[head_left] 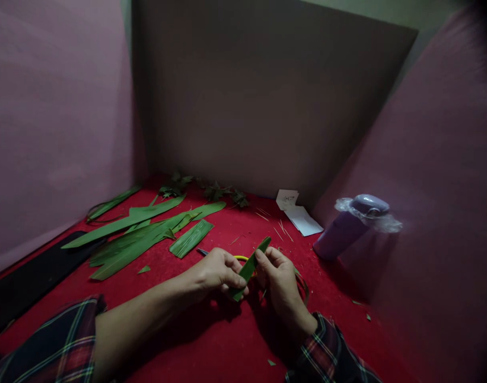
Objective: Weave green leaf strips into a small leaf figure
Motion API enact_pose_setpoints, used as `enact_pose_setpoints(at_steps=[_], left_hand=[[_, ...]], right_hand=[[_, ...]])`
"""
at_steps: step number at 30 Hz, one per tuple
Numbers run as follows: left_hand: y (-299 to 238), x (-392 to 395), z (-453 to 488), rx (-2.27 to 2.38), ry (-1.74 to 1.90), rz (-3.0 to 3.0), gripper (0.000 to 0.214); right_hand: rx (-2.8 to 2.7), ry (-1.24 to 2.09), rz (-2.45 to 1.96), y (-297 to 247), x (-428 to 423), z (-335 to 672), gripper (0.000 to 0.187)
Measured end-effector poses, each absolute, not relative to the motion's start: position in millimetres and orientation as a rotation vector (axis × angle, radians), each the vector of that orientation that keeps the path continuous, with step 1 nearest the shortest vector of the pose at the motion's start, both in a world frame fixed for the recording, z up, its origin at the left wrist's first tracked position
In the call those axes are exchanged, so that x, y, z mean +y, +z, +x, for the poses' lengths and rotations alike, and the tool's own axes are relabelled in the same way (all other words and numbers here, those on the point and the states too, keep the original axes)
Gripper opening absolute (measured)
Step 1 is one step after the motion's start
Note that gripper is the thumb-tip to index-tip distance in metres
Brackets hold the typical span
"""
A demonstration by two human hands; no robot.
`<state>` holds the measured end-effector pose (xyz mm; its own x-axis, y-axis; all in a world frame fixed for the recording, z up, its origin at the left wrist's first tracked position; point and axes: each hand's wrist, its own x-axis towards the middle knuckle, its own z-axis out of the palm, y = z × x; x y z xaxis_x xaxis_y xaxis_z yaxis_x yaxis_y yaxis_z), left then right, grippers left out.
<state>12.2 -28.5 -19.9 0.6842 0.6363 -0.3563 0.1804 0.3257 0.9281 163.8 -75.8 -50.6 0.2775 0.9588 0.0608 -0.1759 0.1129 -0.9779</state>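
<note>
A narrow strip of green leaf (250, 267) is stretched between my two hands, tilted with its upper end to the right. My left hand (223, 274) pinches its lower end between thumb and fingers. Near the upper end, my right hand (279, 276) grips it the same way. Behind the hands lies a pair of scissors with a yellow handle (241, 258); my fingers and the strip hide much of it. A cut piece of broad leaf (191, 239) rests on the red cloth to the left.
Long green leaves (148, 234) lie at the left, partly over a black mat (40, 276). Small leafy sprigs (215, 190) sit along the back wall. Thin sticks (283, 230) and white papers (303, 219) are at back right. A purple tumbler (343, 231) stands by the right wall.
</note>
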Motion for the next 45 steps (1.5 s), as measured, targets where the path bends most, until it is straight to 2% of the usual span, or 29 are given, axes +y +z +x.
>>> enact_pose_setpoints(at_steps=[20, 32, 45], left_hand=[[-24.2, -28.8, 15.6, 0.827, 0.331, 1.357, 0.018], [-16.1, -31.1, 13.5, 0.776, 0.425, 1.366, 0.038], [-15.3, -30.3, 14.7, 0.877, 0.561, 1.295, 0.028]], right_hand=[[-0.973, 0.952, -1.186, -46.6, -79.1, 161.5, 0.031], [-0.981, 0.981, -1.153, -50.4, -78.3, 162.4, 0.029], [-1.03, 1.056, -1.128, -45.5, -82.2, 156.1, 0.031]])
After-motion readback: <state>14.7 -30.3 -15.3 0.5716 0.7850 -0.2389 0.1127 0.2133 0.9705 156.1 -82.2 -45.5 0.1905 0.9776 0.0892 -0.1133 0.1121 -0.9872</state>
